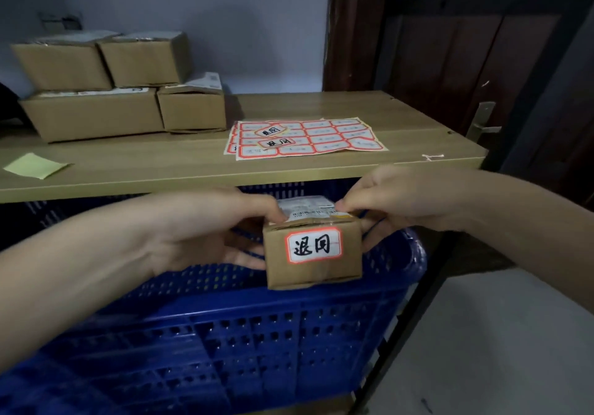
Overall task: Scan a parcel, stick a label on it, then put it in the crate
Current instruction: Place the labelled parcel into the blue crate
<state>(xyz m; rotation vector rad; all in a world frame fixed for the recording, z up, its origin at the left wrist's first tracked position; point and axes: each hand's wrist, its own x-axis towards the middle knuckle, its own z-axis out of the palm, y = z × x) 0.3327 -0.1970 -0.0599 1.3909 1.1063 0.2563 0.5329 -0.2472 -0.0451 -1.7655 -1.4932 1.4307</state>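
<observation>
A small brown cardboard parcel (313, 270) is held in the air between both hands, over the open top of the blue perforated crate (250, 328). A white label with a red border and black handwriting (313, 245) sticks to the side facing me; a printed shipping label covers the top. My left hand (205, 231) grips the parcel's left side, thumb on the top edge. My right hand (395, 202) grips the right side the same way. The crate stands under the wooden shelf, and the parcel hides part of its inside.
The wooden shelf (160, 164) carries sheets of red-bordered labels (305, 138), a stack of several cardboard boxes (119, 83) at the back left and a yellow-green sticky note (35, 165). A black rack post (450, 254) runs down the right, with a brown door (466, 54) behind it.
</observation>
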